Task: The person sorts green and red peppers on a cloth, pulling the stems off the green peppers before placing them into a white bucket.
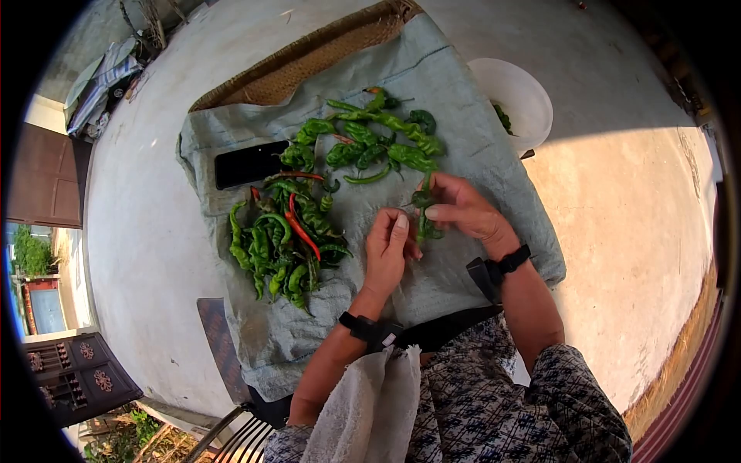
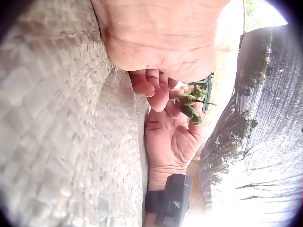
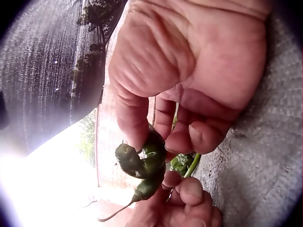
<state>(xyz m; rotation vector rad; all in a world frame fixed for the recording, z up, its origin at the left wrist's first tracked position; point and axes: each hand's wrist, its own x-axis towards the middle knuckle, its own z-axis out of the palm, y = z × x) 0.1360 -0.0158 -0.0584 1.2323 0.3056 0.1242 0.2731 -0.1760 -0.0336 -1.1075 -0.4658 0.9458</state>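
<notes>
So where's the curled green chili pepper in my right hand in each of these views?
Head: the curled green chili pepper is just right of centre.
Left wrist: the pepper is right of centre, slightly above mid-height.
Right wrist: the pepper is left of centre, below mid-height.
Shared landmark: your right hand, holding it.

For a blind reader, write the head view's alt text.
A person's right grip holds at least one green pepper over a grey sheet, the left grip close by. On the sheet lie a phone, a heap of green and red peppers, and more peppers beyond.
</notes>
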